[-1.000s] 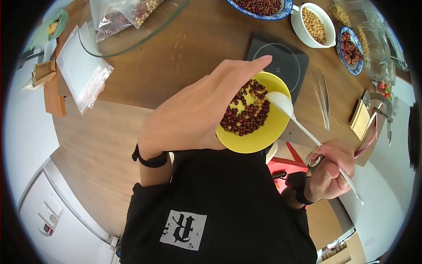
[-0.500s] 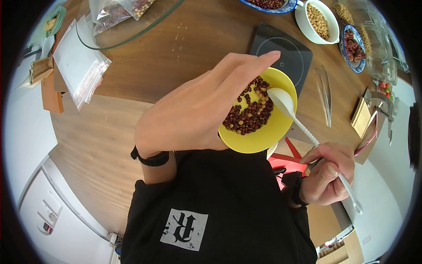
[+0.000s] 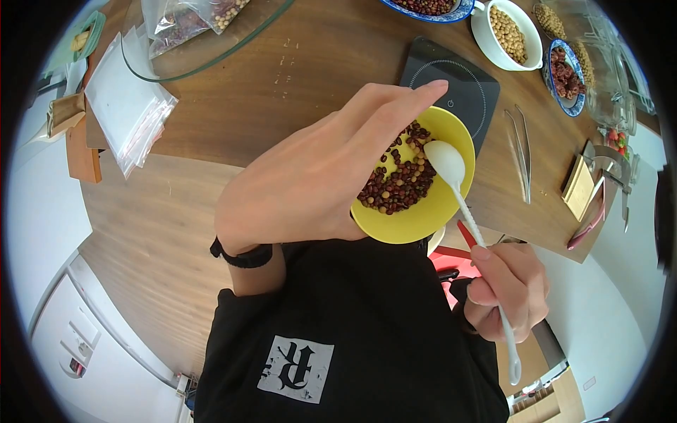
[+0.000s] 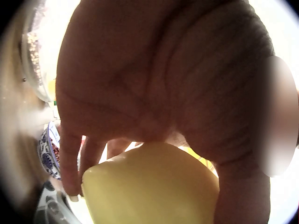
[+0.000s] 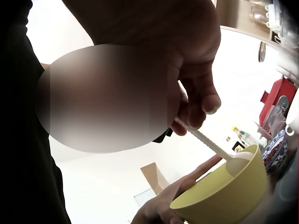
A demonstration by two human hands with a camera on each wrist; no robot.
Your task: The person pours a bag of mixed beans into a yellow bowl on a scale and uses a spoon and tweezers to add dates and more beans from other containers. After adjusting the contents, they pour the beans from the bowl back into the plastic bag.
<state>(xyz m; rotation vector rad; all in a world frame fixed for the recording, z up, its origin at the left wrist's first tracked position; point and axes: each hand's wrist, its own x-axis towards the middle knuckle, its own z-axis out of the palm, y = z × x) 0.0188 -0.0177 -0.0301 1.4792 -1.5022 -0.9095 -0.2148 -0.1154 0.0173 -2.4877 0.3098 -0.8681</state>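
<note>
My left hand [image 3: 307,173] grips a yellow bowl [image 3: 405,229] by its side, with fingers and thumb spread round it in the left wrist view. Dark red beans [image 3: 388,194] mixed with some pale yellow ones lie in the bowl, which tilts toward the head camera; the left hand hides part of them. In my right hand [image 3: 511,289] is a long-handled white spoon [image 3: 448,163], pinched along its twisted handle. Its head lies over the bowl's right inner wall, beside the beans. From the right wrist view, the spoon head [image 5: 239,163] dips inside the rim.
Beneath and behind the bowl is a black kitchen scale [image 3: 458,77] on the wooden table [image 3: 296,70]. Tweezers [image 3: 524,155] lie to its right. At the back stand a white bowl of pale beans [image 3: 509,35] and blue-patterned bowls [image 3: 564,77]. Plastic bags [image 3: 134,99] and a glass bowl [image 3: 211,63] occupy the left.
My right hand has moved left and lower, swinging the spoon handle more upright in the head view. The spoon head stays at the bowl's inner wall; the left hand and bowl barely shift.
</note>
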